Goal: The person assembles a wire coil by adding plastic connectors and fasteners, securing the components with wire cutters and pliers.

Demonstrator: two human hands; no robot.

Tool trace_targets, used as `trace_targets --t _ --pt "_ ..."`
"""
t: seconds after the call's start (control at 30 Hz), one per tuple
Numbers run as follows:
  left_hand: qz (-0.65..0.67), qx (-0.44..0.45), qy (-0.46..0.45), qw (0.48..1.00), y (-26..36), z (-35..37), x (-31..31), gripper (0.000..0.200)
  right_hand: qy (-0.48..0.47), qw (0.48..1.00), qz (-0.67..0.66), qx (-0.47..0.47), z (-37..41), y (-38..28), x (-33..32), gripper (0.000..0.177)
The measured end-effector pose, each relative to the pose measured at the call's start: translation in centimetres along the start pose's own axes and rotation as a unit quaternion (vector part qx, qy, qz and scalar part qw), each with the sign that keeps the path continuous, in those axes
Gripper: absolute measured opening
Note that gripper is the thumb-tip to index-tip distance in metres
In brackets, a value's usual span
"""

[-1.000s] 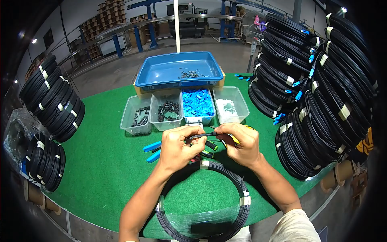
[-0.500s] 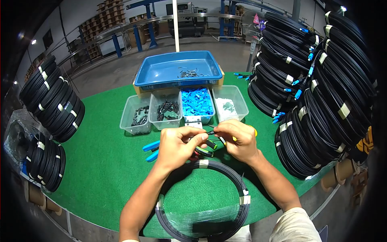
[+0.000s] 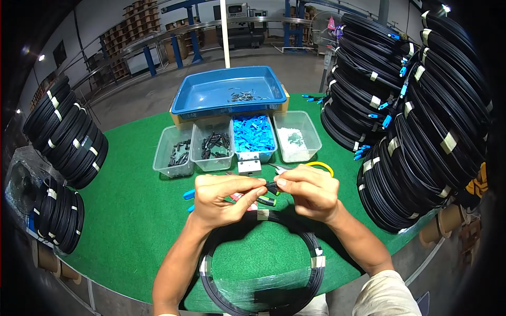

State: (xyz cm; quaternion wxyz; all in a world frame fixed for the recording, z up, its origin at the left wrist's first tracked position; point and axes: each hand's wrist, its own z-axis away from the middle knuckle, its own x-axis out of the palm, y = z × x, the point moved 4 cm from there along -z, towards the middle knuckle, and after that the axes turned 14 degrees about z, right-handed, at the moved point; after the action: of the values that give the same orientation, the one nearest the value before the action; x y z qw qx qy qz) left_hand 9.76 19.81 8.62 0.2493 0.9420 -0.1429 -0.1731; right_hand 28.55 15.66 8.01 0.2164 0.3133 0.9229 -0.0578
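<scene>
A small black connector part sits between my two hands, above the far edge of a black cable coil. My left hand pinches its left end between thumb and forefinger. At its right end, the fingertips of my right hand are closed together. The fingers cover most of the part. Beneath the hands lie tools, partly hidden: a black-and-green handle, blue handles and a yellow handle. A small metal block stands just beyond the hands.
Clear bins hold black pieces, blue connectors and white pieces. Behind them is a blue tray with loose dark bits. Tall cable coil stacks line the right; more coils stand left on the green table.
Both hands have come slightly lower and nearer, still closed at the black part. The metal block and tool tips show more behind them. The view has shifted a little.
</scene>
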Motion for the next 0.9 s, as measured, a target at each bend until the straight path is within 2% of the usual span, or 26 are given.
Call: trace_targets --t 0.03,0.1,0.13,0.17,0.23,0.27,0.3,0.37,0.4,0.43,0.47,0.5,0.53,0.57,0.63,0.67,0.7,0.73,0.77,0.83,0.87,0.9 --pt "0.000 -0.001 -0.001 1.000 0.2 0.1 0.3 0.014 0.025 0.999 0.030 -0.037 0.0 -0.5 -0.3 0.025" --pt "0.092 -0.087 0.041 0.991 0.1 0.5 0.8 0.013 0.059 0.992 0.056 -0.100 -0.2 -1.2 -0.5 0.027" --pt "0.120 -0.130 0.063 0.982 0.3 0.5 1.1 0.011 0.069 0.990 0.068 -0.102 -0.3 -1.4 -0.7 0.027" --pt "0.120 -0.130 0.063 0.982 0.7 0.4 1.0 0.011 0.078 0.988 0.080 -0.103 -0.3 -1.5 -0.9 0.026" --pt "-0.046 -0.011 -0.012 0.999 2.1 -0.2 1.1 0.013 0.006 0.999 0.051 -0.016 -1.0 -1.4 -1.1 0.023" --pt "-0.093 0.095 -0.044 0.990 2.0 -0.1 1.1 0.015 -0.089 0.956 -0.136 0.244 -0.9 -0.1 -0.2 0.016" --pt "-0.090 0.146 -0.076 0.982 1.9 0.3 1.4 0.018 -0.263 0.788 -0.301 0.469 -0.7 0.7 -0.1 0.008" --pt "-0.109 0.186 -0.072 0.974 1.4 0.6 1.7 0.015 -0.309 0.751 -0.350 0.466 -0.8 1.8 -0.1 0.005" --pt "-0.102 0.125 -0.063 0.985 0.9 0.3 1.1 0.014 -0.250 0.763 -0.353 0.480 -0.2 1.7 0.6 0.004" --pt "-0.094 0.061 -0.057 0.992 0.6 0.1 0.6 0.013 -0.214 0.868 -0.232 0.383 -0.7 1.2 0.6 0.009" --pt "-0.031 -0.065 0.012 0.997 1.0 -0.3 0.3 0.010 -0.143 0.942 -0.136 0.271 -1.3 0.5 0.4 0.012" --pt "0.179 -0.213 0.105 0.955 -0.1 0.4 0.7 0.011 -0.068 0.986 -0.035 0.150 -1.7 -0.3 0.0 0.015" --pt "0.270 -0.271 0.127 0.915 -0.4 0.4 0.9 0.011 -0.021 0.995 0.094 0.004 -2.0 -1.2 -0.4 0.017" --pt "0.357 -0.326 0.147 0.863 -0.6 0.6 1.2 0.012 0.021 0.993 0.106 -0.045 -1.8 -1.5 -0.5 0.017" --pt "0.342 -0.334 0.116 0.871 -0.3 0.7 1.5 0.012 0.040 0.989 0.117 -0.076 -1.6 -1.6 -0.6 0.016" --pt "0.144 -0.257 0.078 0.952 1.1 0.4 1.4 0.014 0.004 0.998 0.036 0.047 -1.4 -1.0 -0.3 0.012" --pt "-0.070 -0.006 -0.028 0.997 1.9 -0.1 0.8 0.016 -0.032 0.984 -0.047 0.169 -1.0 -0.6 0.2 0.010" --pt "-0.083 0.062 -0.063 0.993 1.9 0.0 1.2 0.013 -0.197 0.820 -0.296 0.449 -0.5 0.4 0.7 0.010" --pt "-0.094 0.130 -0.100 0.982 2.3 0.2 1.6 0.011 -0.276 0.733 -0.383 0.490 -0.7 0.8 0.0 0.011" --pt "-0.108 0.156 -0.107 0.976 2.1 -0.1 1.5 0.010 -0.267 0.760 -0.347 0.480 0.2 1.0 0.3 0.006" --pt "-0.086 0.089 -0.085 0.989 1.4 -0.3 0.8 0.012 -0.206 0.874 -0.228 0.376 -0.7 0.7 0.1 0.006" --pt "-0.063 0.020 -0.062 0.996 0.8 -0.2 0.4 0.015 -0.136 0.951 -0.101 0.258 -1.3 -0.2 -0.1 0.009"
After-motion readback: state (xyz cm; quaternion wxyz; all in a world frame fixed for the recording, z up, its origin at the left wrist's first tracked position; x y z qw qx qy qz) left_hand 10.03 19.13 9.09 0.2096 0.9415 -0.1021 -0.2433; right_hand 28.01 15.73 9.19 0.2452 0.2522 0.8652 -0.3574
